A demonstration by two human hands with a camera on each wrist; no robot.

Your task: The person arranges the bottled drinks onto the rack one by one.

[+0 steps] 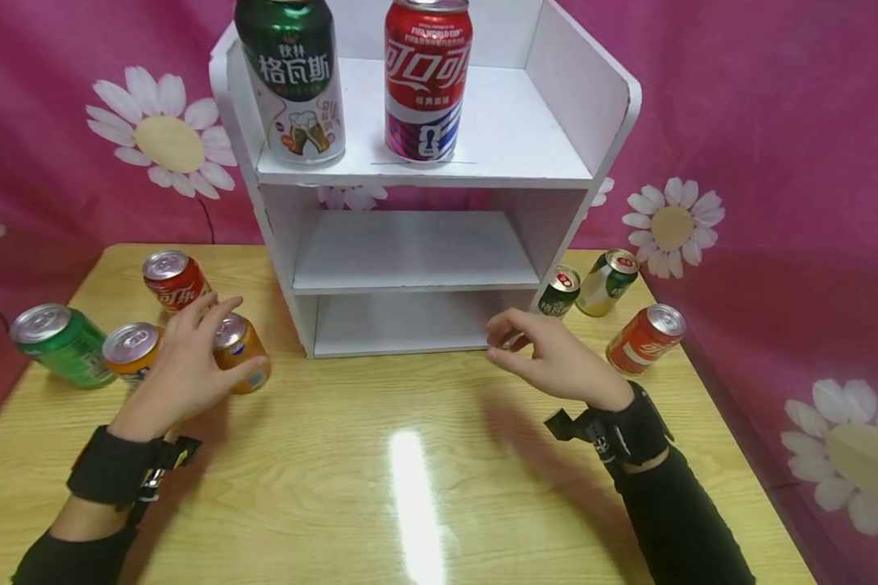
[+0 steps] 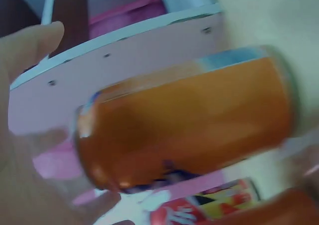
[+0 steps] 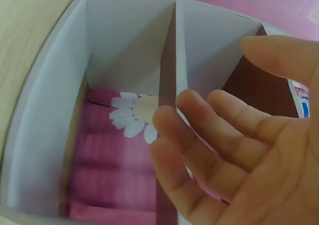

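My left hand [image 1: 186,366] is over the left cans, thumb and fingers spread. Right beside its thumb stands an orange can [image 1: 249,370]; in the left wrist view this orange can [image 2: 199,120] lies across the picture, with the fingers apart around its top end. A second orange can [image 1: 130,348] is partly behind the hand, and a red cola can [image 1: 178,284] stands beyond the fingers. My right hand [image 1: 556,353], fingers loosely bent and holding nothing, hovers by the lower right corner of the white shelf [image 1: 417,248]. Its palm faces the shelf's compartments in the right wrist view.
On the shelf's top stand a green-and-white can [image 1: 296,89] and a red cola can [image 1: 428,89]. A green can [image 1: 69,349] is at the far left. Right of the shelf are two green-topped cans [image 1: 607,284] [image 1: 558,294] and a red-orange can [image 1: 644,341]. Pink flowered cloth hangs behind.
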